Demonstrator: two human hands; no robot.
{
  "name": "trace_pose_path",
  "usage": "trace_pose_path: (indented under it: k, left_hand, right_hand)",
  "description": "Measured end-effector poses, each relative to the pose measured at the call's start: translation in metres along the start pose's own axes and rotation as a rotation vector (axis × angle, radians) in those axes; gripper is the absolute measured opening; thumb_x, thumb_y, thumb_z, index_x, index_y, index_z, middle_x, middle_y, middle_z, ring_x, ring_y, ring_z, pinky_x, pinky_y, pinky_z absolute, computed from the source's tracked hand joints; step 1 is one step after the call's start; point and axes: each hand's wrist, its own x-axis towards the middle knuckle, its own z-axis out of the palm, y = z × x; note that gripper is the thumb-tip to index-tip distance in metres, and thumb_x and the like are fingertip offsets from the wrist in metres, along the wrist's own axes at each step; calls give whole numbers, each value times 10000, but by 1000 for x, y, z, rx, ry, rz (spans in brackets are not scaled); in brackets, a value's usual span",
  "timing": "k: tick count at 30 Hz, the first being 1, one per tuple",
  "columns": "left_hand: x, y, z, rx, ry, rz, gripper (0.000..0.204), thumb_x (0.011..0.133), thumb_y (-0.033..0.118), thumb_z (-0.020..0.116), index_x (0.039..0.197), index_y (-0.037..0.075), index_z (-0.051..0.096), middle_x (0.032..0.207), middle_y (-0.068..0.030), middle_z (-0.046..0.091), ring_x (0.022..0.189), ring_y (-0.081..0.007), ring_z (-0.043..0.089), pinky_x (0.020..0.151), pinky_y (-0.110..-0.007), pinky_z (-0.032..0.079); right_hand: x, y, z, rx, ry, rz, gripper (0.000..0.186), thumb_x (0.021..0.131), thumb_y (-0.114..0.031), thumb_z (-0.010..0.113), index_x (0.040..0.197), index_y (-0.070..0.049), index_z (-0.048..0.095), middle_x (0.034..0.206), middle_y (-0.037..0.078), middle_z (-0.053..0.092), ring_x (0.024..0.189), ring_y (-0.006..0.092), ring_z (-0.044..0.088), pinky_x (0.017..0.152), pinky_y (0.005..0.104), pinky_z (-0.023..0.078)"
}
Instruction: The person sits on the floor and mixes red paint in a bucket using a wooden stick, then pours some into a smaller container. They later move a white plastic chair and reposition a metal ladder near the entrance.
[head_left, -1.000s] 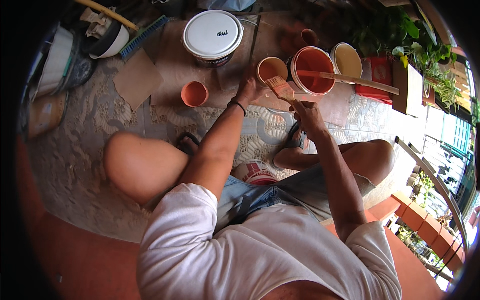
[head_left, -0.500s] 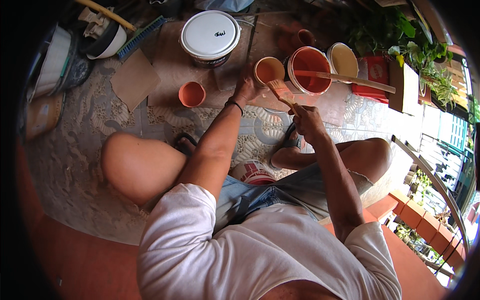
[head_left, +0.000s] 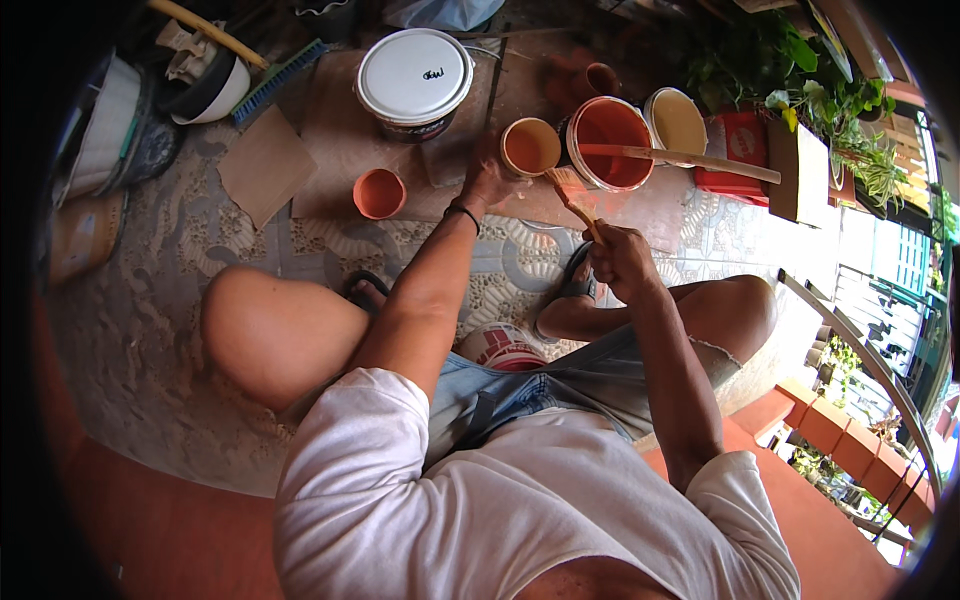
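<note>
My left hand (head_left: pixel 490 175) grips the side of a small round container (head_left: pixel 530 147) that is orange inside with a pale rim. My right hand (head_left: pixel 615 255) is closed round the handle of a flat paintbrush (head_left: pixel 570 192), whose orange-stained bristles are at the lower right of that container. Just right stands a larger bucket (head_left: pixel 610 125) of red-orange paint, a long wooden stick (head_left: pixel 720 162) across it, and behind it a bucket of cream paint (head_left: pixel 680 120). A small terracotta pot (head_left: pixel 379 193) sits left of my left hand; a white lidded bucket (head_left: pixel 414 75) stands behind it.
Cardboard (head_left: pixel 262 165), a blue brush (head_left: pixel 278 82) and bowls (head_left: pixel 210 90) lie left. Another terracotta pot (head_left: pixel 600 78) stands behind. Plants (head_left: pixel 840 140), a red container (head_left: pixel 730 150) and a cardboard box (head_left: pixel 795 180) are right. A bucket (head_left: pixel 505 345) stands between my legs on patterned tiles.
My right hand and the paintbrush have moved down and slightly right, the bristles dropping from over the small container's rim to beside its lower edge. My left hand has shifted slightly left with that container.
</note>
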Motion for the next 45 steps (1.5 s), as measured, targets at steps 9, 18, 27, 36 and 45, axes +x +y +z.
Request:
trace_pose_path:
  k: [9,18,27,36,45]
  left_hand:
    - [0,-14,6,-52,4,8,979,613,232,1059,1433,64,550,1328,-176,659,1227,-381,662,1059,-482,548]
    - [1,0,2,68,16,-23,1014,581,272,1053,1436,79,543,1373,-195,617,1265,-410,625,1068,-506,535]
    - [-19,-57,14,340,-204,621,383,871,154,920,1210,84,755,1031,-112,791,921,-314,785,862,-452,627]
    - [-16,-75,13,71,-174,-146,560,758,260,976,1221,28,762,1164,-160,807,1038,-306,790,898,-463,623]
    - [-110,52,-1,329,133,-725,223,983,297,646,1051,102,729,1208,-199,668,1109,-427,680,951,-520,557]
  right_hand:
    - [43,4,3,405,-365,195,324,1177,-307,462,1040,-50,603,668,-60,453,470,49,362,390,220,315]
    - [32,14,-18,529,-319,236,359,1189,-315,454,1028,-38,616,687,-50,490,479,52,378,391,210,317]
    - [40,19,24,-1263,301,-893,186,1026,-137,609,1105,31,626,758,257,671,750,457,729,703,562,596]
    - [-4,28,-7,-1388,391,-787,183,958,-85,613,1072,53,652,914,251,745,847,429,771,704,546,604]
    - [-104,-33,-42,-874,345,-1008,309,1087,-315,670,1183,-25,714,933,233,752,851,414,742,746,507,551]
